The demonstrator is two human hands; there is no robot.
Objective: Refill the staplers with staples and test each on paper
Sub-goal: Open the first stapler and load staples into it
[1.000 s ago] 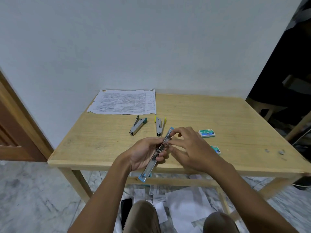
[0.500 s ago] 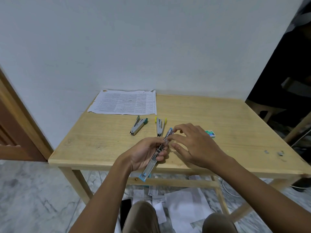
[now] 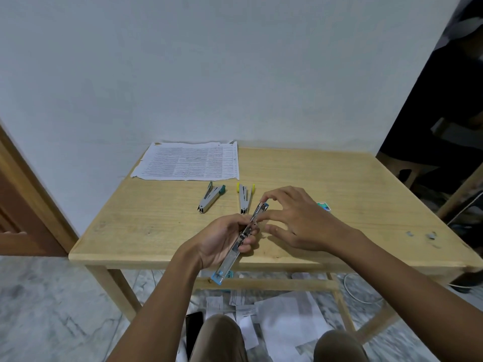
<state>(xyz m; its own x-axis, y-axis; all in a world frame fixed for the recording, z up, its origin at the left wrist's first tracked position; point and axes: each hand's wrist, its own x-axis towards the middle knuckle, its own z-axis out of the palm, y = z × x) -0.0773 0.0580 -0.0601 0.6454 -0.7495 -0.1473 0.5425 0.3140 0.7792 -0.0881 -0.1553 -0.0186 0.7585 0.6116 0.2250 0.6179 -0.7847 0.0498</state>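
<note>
Head view: my left hand (image 3: 224,239) grips the opened blue stapler (image 3: 241,239) over the table (image 3: 326,178) edge. My right hand (image 3: 295,218), fingers loosely spread, has slid up its far end and now hides one staple box (image 3: 325,205); loading seems under way.

Wide open table (image 3: 339,178) on the right. Two staplers (image 3: 209,198) block the centre; printed paper (image 3: 188,162) fills the back-left corner.

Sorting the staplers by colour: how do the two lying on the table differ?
The green-tipped stapler lies nearer the printed paper's middle and slants rightward; the yellow-tipped stapler lies to its right, pointing almost straight away. Both are grey, untouched, resting on the wooden table.
</note>
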